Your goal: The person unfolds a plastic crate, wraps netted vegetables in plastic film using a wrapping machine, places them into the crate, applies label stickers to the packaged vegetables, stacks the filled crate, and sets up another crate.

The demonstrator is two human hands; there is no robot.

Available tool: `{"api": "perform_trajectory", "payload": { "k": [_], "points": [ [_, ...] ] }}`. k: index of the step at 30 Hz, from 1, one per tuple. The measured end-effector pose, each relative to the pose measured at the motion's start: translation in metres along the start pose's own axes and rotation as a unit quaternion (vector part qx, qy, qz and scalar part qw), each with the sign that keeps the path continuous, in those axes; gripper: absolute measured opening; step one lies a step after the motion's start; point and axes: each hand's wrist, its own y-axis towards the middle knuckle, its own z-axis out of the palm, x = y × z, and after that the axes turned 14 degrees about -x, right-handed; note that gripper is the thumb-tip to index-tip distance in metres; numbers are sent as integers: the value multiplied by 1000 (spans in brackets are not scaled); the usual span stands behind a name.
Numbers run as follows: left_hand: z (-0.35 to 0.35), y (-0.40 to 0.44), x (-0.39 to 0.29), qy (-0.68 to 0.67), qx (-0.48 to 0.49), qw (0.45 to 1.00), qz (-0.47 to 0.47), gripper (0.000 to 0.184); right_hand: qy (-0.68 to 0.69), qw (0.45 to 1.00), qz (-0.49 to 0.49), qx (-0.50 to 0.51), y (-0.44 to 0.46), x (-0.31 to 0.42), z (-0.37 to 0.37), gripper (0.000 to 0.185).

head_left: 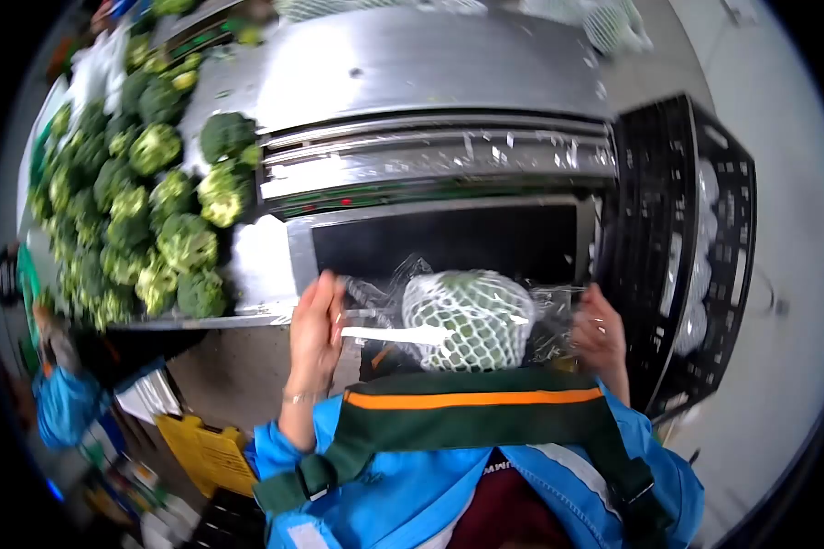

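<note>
In front of my body is a round green vegetable in a white foam net point(471, 320), with clear plastic film point(554, 320) stretched around it and out to both sides. My left hand point(315, 331) is closed on the film's left end. At the other end, my right hand point(600, 334) pinches the film between its fingers. A white strip point(394, 335) runs from beside my left hand to the net. Just beyond the bundle lies the dark flat plate point(449, 242) of a steel wrapping machine point(430, 69).
Many broccoli heads point(128, 210) are heaped on the steel table to the left. A black crate point(687, 247) holding wrapped items stands close on the right. Net-covered produce point(609, 26) sits at the back. A co-worker's blue sleeve point(69, 407) shows at far left, above a yellow object point(208, 453).
</note>
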Motion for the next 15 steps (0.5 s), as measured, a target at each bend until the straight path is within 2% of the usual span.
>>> {"api": "perform_trajectory", "payload": {
  "k": [1, 3, 5, 6, 7, 8, 9, 11, 12, 13, 14, 15],
  "points": [
    [-20, -5, 17, 7, -41, 997, -58, 26, -31, 998, -20, -59, 15, -19, -23, 32],
    [-40, -8, 61, 139, -30, 984, -110, 26, -107, 987, -29, -115, 51, -76, -49, 33],
    [-11, -2, 107, 286, 9, 956, -61, 25, -227, 965, -131, 16, 96, -138, -61, 24],
    [2, 2, 116, 334, 86, 937, 59, 21, -288, 942, -161, 63, 97, -146, -41, 23],
    [11, 8, 127, 369, 169, 896, 180, 20, -315, 936, -129, 91, 95, -150, -25, 24],
    [18, 16, 133, 338, 235, 886, 214, 21, -321, 935, -99, 115, 87, -145, -8, 27],
    [26, 21, 131, 254, 273, 914, 161, 22, -303, 942, -59, 130, 74, -135, 5, 31],
    [54, 22, 110, 85, 350, 930, 69, 24, -197, 968, 46, 147, 38, -107, 19, 41],
    [70, 14, 94, 26, 381, 923, 42, 26, -75, 975, 123, 167, 18, -95, 22, 47],
    [85, 0, 82, 5, 395, 918, 33, 27, 97, 952, 199, 212, 3, -86, 20, 53],
    [103, -16, 72, 11, 409, 912, 37, 29, 250, 892, 249, 284, -11, -76, 16, 59],
    [119, -32, 65, 48, 419, 904, 67, 31, 267, 887, 190, 325, -26, -64, 10, 66]
  ]
}}
